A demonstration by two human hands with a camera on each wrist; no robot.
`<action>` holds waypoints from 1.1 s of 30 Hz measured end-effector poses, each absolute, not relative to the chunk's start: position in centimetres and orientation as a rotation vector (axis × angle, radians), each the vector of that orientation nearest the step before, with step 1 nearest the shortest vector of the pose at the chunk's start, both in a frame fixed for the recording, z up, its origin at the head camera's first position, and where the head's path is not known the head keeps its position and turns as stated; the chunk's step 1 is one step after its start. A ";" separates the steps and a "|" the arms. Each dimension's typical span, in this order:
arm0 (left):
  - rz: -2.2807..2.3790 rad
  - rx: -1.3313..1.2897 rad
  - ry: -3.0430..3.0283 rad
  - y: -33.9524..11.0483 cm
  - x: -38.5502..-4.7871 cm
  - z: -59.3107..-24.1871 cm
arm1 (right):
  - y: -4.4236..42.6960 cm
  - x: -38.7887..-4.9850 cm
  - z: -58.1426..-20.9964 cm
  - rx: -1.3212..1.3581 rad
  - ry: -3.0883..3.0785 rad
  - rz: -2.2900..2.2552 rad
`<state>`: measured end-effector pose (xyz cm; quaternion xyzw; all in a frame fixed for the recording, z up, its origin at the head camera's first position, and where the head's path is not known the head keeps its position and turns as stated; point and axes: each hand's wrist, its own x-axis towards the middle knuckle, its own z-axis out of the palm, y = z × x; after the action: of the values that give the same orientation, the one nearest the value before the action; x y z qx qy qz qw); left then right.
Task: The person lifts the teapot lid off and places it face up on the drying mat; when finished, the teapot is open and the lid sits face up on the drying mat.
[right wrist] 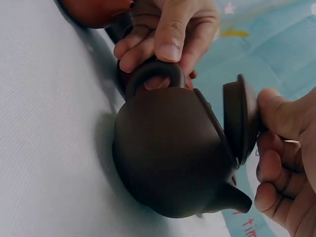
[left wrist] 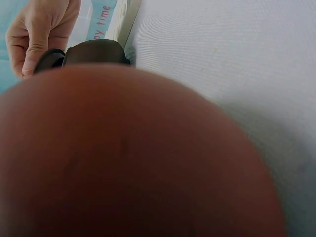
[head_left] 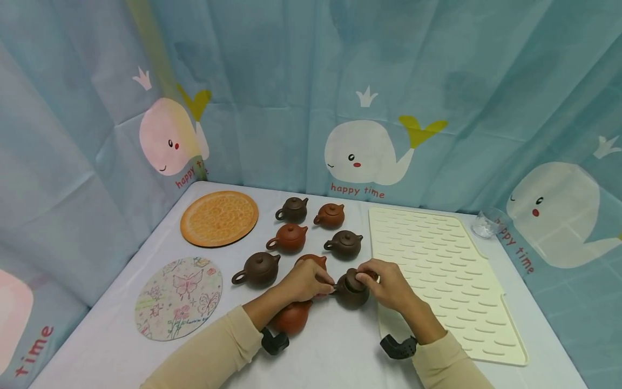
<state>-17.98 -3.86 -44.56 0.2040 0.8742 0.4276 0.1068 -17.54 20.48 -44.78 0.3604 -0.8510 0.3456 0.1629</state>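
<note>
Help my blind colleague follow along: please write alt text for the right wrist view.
The left hand grips the handle of a dark brown teapot while the right hand holds its lid tilted open. A white cloth and part of a reddish teapot also show.

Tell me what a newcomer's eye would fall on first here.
Probably the dark brown teapot near the middle of the white table: the left hand grips its handle while the right hand holds its lid tilted up. Then the blurred reddish teapot filling much of the left wrist view, and the cartoon whales on the blue curtain behind the table.
</note>
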 end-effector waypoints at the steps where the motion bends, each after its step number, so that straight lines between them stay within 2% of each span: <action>1: 1.255 0.601 2.578 -3.9 -18.0 -44.6 | 20.5 -17.5 -44.8 1.012 -2.425 0.993; 7: 1.262 0.584 2.575 -3.9 -17.8 -44.5 | 20.7 -17.3 -44.8 0.872 -2.423 1.161; 16: 1.246 0.556 2.587 -4.0 -17.6 -44.4 | 21.1 -16.6 -43.8 0.549 -2.340 2.010; 25: 1.234 0.596 2.599 -4.1 -18.0 -44.6 | 21.4 -16.8 -43.6 0.641 -1.809 2.790; 33: 1.230 0.580 2.600 -4.0 -17.7 -44.5 | 21.5 -16.2 -43.8 0.787 -1.561 3.061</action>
<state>-17.74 -4.00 -44.47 0.1965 0.8815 0.4168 0.1035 -16.20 21.49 -43.82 0.2191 -0.4349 0.8524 -0.1904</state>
